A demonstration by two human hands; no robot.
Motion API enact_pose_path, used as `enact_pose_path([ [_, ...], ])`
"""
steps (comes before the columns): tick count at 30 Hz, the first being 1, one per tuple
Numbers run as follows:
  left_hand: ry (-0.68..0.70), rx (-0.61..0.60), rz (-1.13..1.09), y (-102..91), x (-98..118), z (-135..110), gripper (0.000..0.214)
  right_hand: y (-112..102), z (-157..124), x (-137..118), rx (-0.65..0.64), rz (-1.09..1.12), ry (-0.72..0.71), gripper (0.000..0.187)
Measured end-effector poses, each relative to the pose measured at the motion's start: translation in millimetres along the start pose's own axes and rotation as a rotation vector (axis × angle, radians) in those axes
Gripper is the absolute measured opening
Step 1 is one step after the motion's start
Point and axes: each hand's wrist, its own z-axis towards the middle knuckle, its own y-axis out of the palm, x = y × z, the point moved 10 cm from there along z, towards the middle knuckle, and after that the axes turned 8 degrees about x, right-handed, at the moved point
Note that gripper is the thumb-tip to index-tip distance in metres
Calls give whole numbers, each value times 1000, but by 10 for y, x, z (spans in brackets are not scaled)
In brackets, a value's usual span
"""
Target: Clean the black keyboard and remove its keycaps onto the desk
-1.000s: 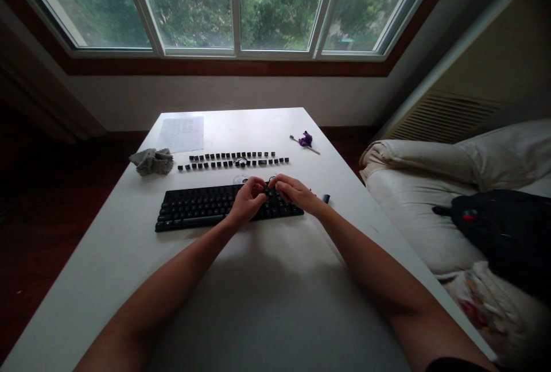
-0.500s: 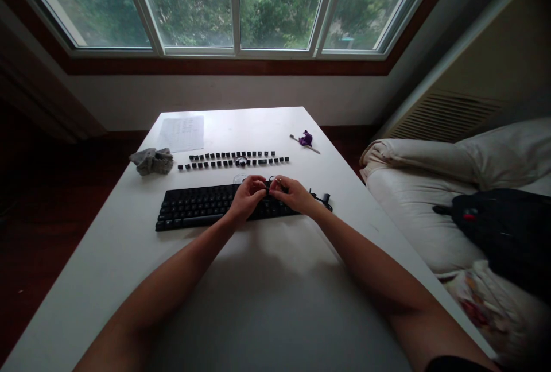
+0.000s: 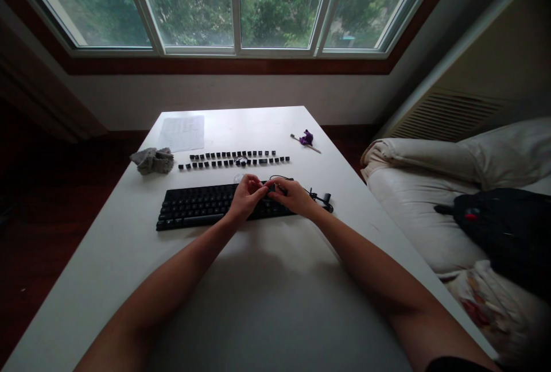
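Observation:
My left hand [image 3: 247,197] is closed, thumb and fingers pinched together, above the right half of a black keyboard [image 3: 196,202]. Facing it, my right hand [image 3: 293,195] is closed too, its fingertips nearly meeting the left ones. Between the fingertips shows a small black piece that looks like a keycap [image 3: 272,188]; the fingers cover most of it. Both hands hide part of the keyboard's right side. Beyond the keyboard, loose black keycaps [image 3: 218,163] lie in two rows, with a small dark heap among them. Just behind my left hand is a clear round piece [image 3: 238,178].
A black cable [image 3: 328,206] lies at the keyboard's right end. On the left sits a grey cloth [image 3: 152,161], by a sheet of paper [image 3: 183,132]. A brush [image 3: 314,148] with a purple bundle [image 3: 307,138] lies far right. The white table [image 3: 258,303] borders a sofa [image 3: 404,211].
My right hand has shifted slightly and its fingers have turned, so more of the small black piece shows between the fingertips. My left hand stays almost in place.

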Motion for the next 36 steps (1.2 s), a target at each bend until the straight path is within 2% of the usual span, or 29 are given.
enact_pose_path([
  [9,21,47,-43,-59,-22,28,32,-53,-23,-53,88,-119,-45,23],
  [13,82,82,109,-86,9,10,21,-81,-38,-124,98,-212,-138,21],
  [16,174,52,344,0,92,-88,10,-258,15,-55,155,-255,-126,24],
  [22,472,-237,918,461,189,-448,14,-804,351,317,278,-363,-19,28],
  [25,550,-315,1087,566,161,-551,19,-976,599,594,295,-511,33,28],
  [28,581,-343,1170,590,154,-580,20,-984,811,955,218,-615,126,28],
  [31,607,-367,1216,605,158,-590,19,-997,921,1254,199,-680,198,28],
  [36,618,-378,1236,617,157,-579,18,-996,963,1574,186,-673,271,29],
])
